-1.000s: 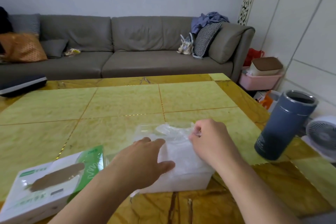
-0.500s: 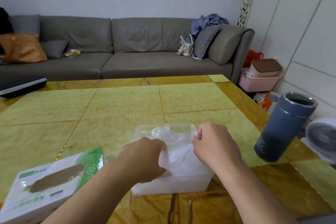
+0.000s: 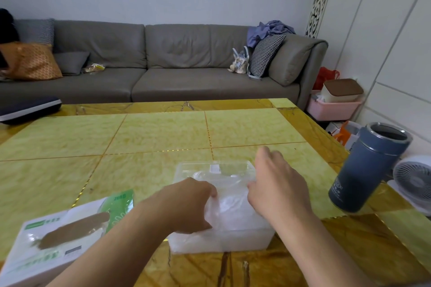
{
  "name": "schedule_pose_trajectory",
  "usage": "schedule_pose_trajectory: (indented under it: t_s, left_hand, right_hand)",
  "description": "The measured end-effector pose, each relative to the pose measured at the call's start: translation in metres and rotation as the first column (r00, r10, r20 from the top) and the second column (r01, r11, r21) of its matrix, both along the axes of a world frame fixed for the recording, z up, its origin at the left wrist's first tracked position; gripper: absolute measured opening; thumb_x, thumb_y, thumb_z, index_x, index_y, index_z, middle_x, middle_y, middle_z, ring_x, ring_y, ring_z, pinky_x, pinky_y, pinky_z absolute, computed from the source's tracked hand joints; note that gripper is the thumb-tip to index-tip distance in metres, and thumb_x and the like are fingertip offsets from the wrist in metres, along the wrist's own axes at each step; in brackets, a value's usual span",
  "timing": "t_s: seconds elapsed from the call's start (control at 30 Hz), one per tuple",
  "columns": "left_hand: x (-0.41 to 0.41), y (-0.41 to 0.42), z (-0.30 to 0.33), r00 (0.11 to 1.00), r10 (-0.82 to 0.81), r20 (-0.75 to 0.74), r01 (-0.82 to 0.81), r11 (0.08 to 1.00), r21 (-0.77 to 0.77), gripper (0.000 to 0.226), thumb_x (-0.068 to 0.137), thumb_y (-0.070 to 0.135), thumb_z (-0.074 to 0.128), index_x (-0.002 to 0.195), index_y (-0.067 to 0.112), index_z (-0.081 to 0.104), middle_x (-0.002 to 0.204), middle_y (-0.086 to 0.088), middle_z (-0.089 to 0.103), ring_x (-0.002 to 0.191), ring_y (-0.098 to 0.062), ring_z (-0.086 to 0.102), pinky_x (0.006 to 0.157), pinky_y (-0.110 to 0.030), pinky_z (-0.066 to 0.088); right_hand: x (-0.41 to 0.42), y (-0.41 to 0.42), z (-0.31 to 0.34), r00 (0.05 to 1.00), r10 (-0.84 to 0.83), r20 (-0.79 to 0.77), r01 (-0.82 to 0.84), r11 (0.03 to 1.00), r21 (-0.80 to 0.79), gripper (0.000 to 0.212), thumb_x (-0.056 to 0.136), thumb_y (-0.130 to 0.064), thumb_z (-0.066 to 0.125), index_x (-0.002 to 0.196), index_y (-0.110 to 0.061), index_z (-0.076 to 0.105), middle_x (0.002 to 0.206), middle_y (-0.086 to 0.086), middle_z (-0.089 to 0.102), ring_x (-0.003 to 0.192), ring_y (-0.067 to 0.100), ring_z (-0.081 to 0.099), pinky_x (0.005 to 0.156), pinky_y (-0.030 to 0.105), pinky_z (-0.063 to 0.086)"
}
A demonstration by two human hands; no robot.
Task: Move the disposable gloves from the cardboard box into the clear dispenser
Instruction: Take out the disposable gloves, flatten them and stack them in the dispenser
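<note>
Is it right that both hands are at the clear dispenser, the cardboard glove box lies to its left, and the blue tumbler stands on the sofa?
Not quite. The head view shows the blue tumbler standing on the table, to the right of the clear dispenser, not on the sofa. The rest holds: left hand and right hand are at the dispenser, with the cardboard glove box to its left.

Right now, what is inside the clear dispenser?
A crumpled heap of thin gloves fills the clear dispenser. The left hand grips it, covering part; single gloves and the bottom cannot be made out.
</note>
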State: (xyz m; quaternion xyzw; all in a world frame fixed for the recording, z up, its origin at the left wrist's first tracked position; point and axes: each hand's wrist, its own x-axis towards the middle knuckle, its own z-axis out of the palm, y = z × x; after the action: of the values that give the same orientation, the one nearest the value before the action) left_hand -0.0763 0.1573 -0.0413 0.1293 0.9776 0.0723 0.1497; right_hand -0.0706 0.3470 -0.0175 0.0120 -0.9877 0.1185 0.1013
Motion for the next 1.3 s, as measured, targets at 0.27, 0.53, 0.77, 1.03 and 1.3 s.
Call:
schedule_pose_trajectory:
  t_s: [0.27, 0.53, 0.77, 1.03, 1.3]
  left_hand:
    - [0.002, 0.008, -0.002, 0.996, -0.051, -0.073, 0.048, 0.998, -0.035, 0.057, 0.088, 0.042, 0.071, 0.141, 0.038, 0.052, 0.112, 0.011, 0.066, 0.102, -0.014, 0.065, 0.069, -0.027, 0.045]
    - [-0.003, 0.001, 0.007, 0.99, -0.061, 0.126, 0.062, 0.998, -0.006, 0.072, 0.089, 0.039, 0.076, 0.15, 0.044, 0.04, 0.118, 0.017, 0.066, 0.09, -0.008, 0.06, 0.081, -0.026, 0.053]
    - [-0.009, 0.003, 0.008, 0.979, -0.117, 0.165, 0.132, 0.988, -0.086, 0.074, 0.087, 0.029, 0.077, 0.148, 0.043, 0.037, 0.12, 0.014, 0.065, 0.103, -0.014, 0.064, 0.085, -0.032, 0.055]
    - [0.007, -0.008, 0.022, 0.992, -0.11, 0.065, 0.11, 0.994, 0.006, 0.063, 0.088, 0.031, 0.08, 0.141, 0.042, 0.049, 0.107, 0.021, 0.061, 0.1, -0.005, 0.062, 0.089, -0.029, 0.055]
    - [0.025, 0.024, 0.025, 0.994, -0.037, -0.104, 0.026, 0.994, -0.105, 0.038, 0.097, 0.036, 0.069, 0.133, 0.032, 0.056, 0.125, 0.007, 0.059, 0.115, -0.017, 0.062, 0.081, -0.028, 0.047]
  right_hand:
    - [0.009, -0.015, -0.002, 0.898, 0.326, 0.296, -0.317, 0.945, -0.079, 0.031, 0.098, -0.027, 0.067, 0.128, -0.019, 0.066, 0.136, -0.004, 0.056, 0.118, 0.02, 0.061, 0.098, 0.04, 0.056]
    - [0.001, -0.008, -0.015, 0.86, 0.219, 0.461, -0.291, 0.952, 0.091, 0.057, 0.084, -0.039, 0.084, 0.132, -0.015, 0.066, 0.148, 0.0, 0.053, 0.121, 0.026, 0.064, 0.095, 0.042, 0.058]
    - [-0.011, -0.017, -0.016, 0.813, 0.229, 0.535, -0.358, 0.921, 0.151, 0.06, 0.08, -0.031, 0.078, 0.136, -0.034, 0.056, 0.131, -0.006, 0.058, 0.11, 0.02, 0.064, 0.073, 0.033, 0.05]
    - [-0.012, -0.026, -0.005, 0.742, 0.198, 0.641, -0.401, 0.897, 0.188, 0.062, 0.089, -0.022, 0.069, 0.145, -0.033, 0.047, 0.128, -0.002, 0.058, 0.092, 0.02, 0.051, 0.071, 0.034, 0.041]
    - [-0.02, -0.033, -0.007, 0.703, 0.172, 0.69, -0.397, 0.9, 0.18, 0.05, 0.085, -0.019, 0.066, 0.133, -0.028, 0.055, 0.121, -0.002, 0.067, 0.101, 0.022, 0.063, 0.082, 0.036, 0.048]
